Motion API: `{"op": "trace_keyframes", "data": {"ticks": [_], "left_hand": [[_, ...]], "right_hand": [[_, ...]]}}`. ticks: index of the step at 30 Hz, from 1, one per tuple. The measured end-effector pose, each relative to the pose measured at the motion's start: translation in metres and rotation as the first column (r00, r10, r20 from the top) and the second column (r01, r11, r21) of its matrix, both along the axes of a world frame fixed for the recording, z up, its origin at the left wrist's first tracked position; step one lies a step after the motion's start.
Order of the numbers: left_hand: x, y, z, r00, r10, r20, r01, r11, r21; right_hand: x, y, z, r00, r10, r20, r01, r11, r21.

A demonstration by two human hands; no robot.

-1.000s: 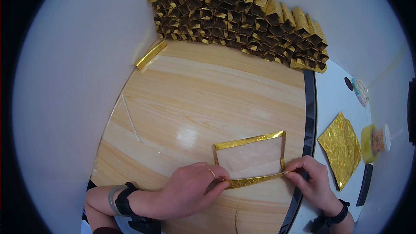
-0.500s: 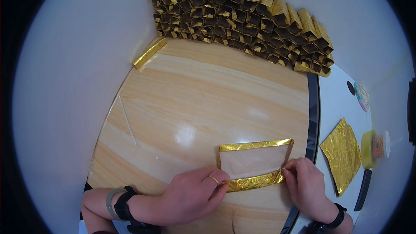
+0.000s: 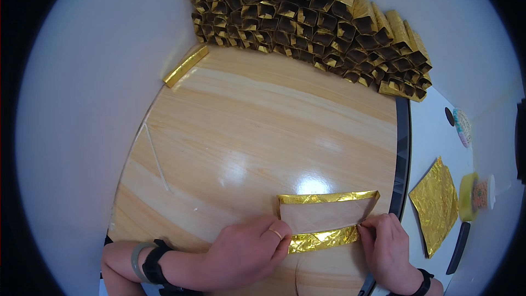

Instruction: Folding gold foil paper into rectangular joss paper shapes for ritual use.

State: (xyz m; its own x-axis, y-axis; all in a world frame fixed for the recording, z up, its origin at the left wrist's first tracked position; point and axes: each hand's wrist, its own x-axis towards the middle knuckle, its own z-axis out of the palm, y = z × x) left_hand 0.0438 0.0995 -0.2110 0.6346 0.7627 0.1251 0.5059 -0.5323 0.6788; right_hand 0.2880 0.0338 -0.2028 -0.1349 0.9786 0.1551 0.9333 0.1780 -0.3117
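Observation:
A sheet of gold foil paper (image 3: 324, 239) lies on the wooden table near me, pale inner side up, its near and far edges folded over into gold bands. My left hand (image 3: 251, 249), with a ring on one finger, pinches the near left corner. At the near right corner, my right hand (image 3: 386, 244) grips the paper between thumb and forefinger. The far band stands slightly raised, and the right side edge tilts up. Fingertips of both hands partly cover the corners they hold.
A large stack of folded gold paper tubes (image 3: 307, 27) fills the far side. One gold strip (image 3: 186, 67) lies at the far left. To the right are gold foil sheets (image 3: 435, 205), a yellow tape roll (image 3: 467, 197), a spool (image 3: 483, 192) and a black bar (image 3: 458, 248).
The view has shifted a little, so the paper and table appear slightly lower. Both hands keep their pinch on the near corners, and the near band looks flatter.

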Motion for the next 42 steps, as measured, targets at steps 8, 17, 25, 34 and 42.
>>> {"op": "trace_keyframes", "data": {"ticks": [8,17,25,34,42], "left_hand": [[0.002,0.004,0.004,0.999,-0.042,0.035,0.041,0.999,0.036],[0.003,0.001,0.004,0.998,-0.046,-0.045,0.052,0.988,0.145],[0.004,0.004,0.003,0.986,-0.021,-0.166,0.078,0.935,0.345],[0.004,0.004,-0.004,0.882,-0.259,-0.394,0.443,0.74,0.506],[0.004,0.008,0.005,0.813,-0.302,-0.497,0.55,0.677,0.489]], "right_hand": [[0.001,0.001,0.0,0.999,0.027,0.03,-0.028,0.999,0.026],[0.0,0.004,0.0,0.998,0.061,0.011,-0.062,0.997,0.046],[0.001,0.001,0.003,0.992,0.102,0.08,-0.11,0.989,0.101],[0.0,-0.003,0.011,0.929,0.292,0.228,-0.33,0.932,0.149],[-0.017,-0.018,0.01,0.856,0.272,0.439,-0.28,0.959,-0.048]]}}
